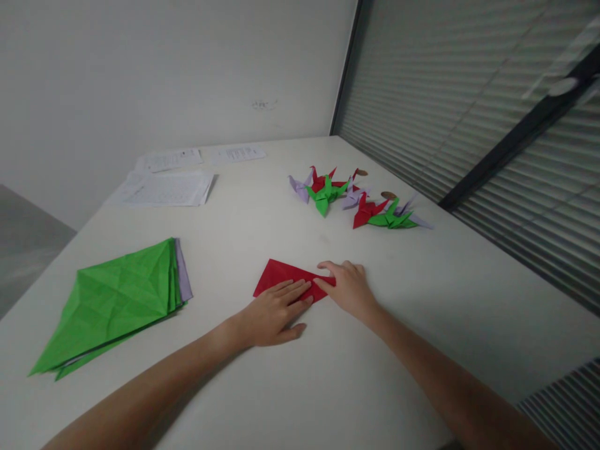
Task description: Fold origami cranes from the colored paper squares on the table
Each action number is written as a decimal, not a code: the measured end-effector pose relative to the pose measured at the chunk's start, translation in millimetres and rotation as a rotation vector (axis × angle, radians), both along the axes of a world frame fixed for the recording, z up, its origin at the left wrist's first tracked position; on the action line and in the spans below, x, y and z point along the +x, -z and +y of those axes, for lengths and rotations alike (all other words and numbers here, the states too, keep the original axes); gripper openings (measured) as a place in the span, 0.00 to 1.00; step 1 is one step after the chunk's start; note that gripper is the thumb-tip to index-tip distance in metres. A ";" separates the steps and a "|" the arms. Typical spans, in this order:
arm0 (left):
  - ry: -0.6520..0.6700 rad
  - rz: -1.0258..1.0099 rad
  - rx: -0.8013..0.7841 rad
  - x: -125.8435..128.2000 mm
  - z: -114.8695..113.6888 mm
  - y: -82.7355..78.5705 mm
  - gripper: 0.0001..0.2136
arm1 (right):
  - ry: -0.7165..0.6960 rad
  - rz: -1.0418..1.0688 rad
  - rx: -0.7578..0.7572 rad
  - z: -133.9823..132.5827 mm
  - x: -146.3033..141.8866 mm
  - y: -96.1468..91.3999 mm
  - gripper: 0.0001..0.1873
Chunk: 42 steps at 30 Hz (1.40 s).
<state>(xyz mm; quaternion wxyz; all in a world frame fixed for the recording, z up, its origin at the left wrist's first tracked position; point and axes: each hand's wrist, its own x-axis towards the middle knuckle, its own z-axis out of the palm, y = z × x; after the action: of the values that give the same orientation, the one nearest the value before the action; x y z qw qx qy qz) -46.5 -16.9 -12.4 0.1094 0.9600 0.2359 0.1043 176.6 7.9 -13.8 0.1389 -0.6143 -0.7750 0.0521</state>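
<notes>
A folded piece of red origami paper (276, 273) lies on the white table in front of me, its pointed end toward the right. My left hand (277, 312) rests flat on its near part, fingers stretched out and thumb apart on the tabletop. At the narrow right end, my right hand (349, 284) grips the paper between thumb and fingers. Part of the grip is hidden behind the hand. The paper's lower edge is covered by my left fingers.
To the left lies a stack of creased green paper sheets (122, 281) with a lilac sheet (183, 272) showing at its edge. Several folded paper cranes (327, 195) sit at the back right. Printed papers (164, 189) lie at the back left. Window blinds (422, 94) border the right side.
</notes>
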 end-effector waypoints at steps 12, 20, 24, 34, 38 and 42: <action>-0.005 -0.012 -0.002 0.2 -0.7 0.5 0.25 | 0.035 -0.018 -0.017 -0.3 5.7 -0.3 0.14; -0.029 -0.002 -0.027 -0.1 -1.8 -1.8 0.25 | 0.001 -0.058 -0.021 -0.3 15.2 -5.2 0.17; -0.027 0.010 -0.027 -0.6 -1.6 -1.2 0.25 | 0.013 -0.025 -0.083 4.9 27.0 -8.3 0.17; -0.014 0.021 -0.012 -1.6 -0.9 -1.5 0.24 | 0.064 -0.015 -0.284 18.3 58.6 -24.3 0.27; -0.020 0.000 -0.020 -2.5 -1.0 -0.4 0.24 | -0.082 0.131 -0.238 16.6 57.7 -30.2 0.23; -0.015 -0.001 -0.029 -2.6 -0.6 0.3 0.24 | -0.152 0.162 -0.101 5.4 31.6 -19.4 0.20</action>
<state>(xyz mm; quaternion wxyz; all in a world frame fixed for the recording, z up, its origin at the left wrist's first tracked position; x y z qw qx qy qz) -49.2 -17.5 -12.7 0.1225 0.9564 0.2445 0.1021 208.2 13.3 5.6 0.1655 -0.5539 -0.8019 0.1507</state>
